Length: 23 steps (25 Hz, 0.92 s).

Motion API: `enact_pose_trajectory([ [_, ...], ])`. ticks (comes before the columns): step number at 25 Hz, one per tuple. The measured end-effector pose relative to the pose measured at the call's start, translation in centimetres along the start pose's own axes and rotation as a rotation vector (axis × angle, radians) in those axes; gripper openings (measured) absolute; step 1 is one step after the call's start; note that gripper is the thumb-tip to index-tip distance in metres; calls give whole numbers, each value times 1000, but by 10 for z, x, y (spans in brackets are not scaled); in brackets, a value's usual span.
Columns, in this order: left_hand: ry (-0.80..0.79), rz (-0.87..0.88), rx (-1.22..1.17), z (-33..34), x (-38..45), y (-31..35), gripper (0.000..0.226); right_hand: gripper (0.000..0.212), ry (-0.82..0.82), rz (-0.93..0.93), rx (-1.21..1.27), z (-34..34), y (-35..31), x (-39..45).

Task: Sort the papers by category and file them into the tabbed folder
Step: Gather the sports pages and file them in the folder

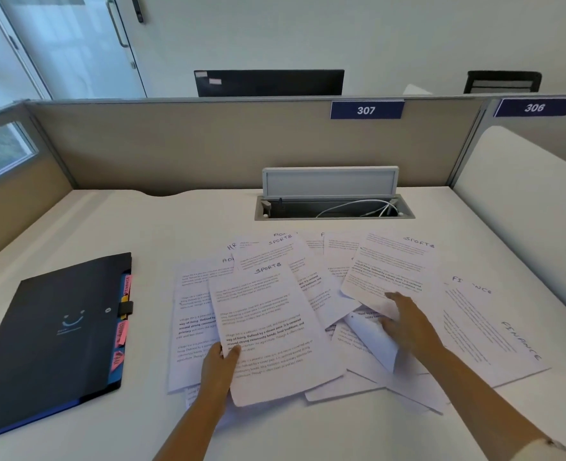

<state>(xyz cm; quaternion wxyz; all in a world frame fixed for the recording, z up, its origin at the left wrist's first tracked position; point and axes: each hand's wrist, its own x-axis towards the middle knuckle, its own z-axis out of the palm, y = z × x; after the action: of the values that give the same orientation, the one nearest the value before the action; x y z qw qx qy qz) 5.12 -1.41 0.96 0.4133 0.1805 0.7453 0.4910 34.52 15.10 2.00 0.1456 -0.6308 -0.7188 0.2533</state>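
Several printed sheets lie fanned over the desk's middle, hand-labelled SPORTS, FINANCE, HR and ADMIN. My left hand (218, 371) pinches the lower left edge of a sheet headed SPORTS (268, 327), thumb on top. My right hand (408, 324) grips the near edge of another SPORTS sheet (391, 271), lifting it above the pile; a loose sheet curls up just below that hand. Two FINANCE sheets (488, 331) lie at the right. The dark tabbed folder (55, 337) lies closed at the left, its pink and yellow tabs (122, 327) poking out on its right side.
A cable hatch (331, 207) with a raised lid and white cables sits in the desk behind the papers. Beige partition panels (175, 144) wall the desk at the back and left. A white divider (524, 194) stands at the right.
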Motion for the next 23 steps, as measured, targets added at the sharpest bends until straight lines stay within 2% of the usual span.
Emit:
enact_pose_trajectory([
  [3, -23, -49, -58, -4, 1, -5, 11, 60, -40, 7, -112, 11, 12, 6],
  [9, -47, -58, -90, -8, 2, -6, 15, 41, 74, -40, -342, 27, 22, 1],
  [13, -40, -30, -70, -8, 1, -8, 15, 37, 115, -100, -479, 23, 18, -2],
  [17, -42, -25, -78, -8, 1, -8, 16, 8, 217, -177, -472, 19, 16, -5],
  [19, -50, -28, -87, -8, 1, -9, 16, 23, 296, -236, -422, 10, 9, -5],
  [23, -49, -22, -92, -8, 3, -9, 19, 21, 506, -488, -305, 1, -25, -21],
])
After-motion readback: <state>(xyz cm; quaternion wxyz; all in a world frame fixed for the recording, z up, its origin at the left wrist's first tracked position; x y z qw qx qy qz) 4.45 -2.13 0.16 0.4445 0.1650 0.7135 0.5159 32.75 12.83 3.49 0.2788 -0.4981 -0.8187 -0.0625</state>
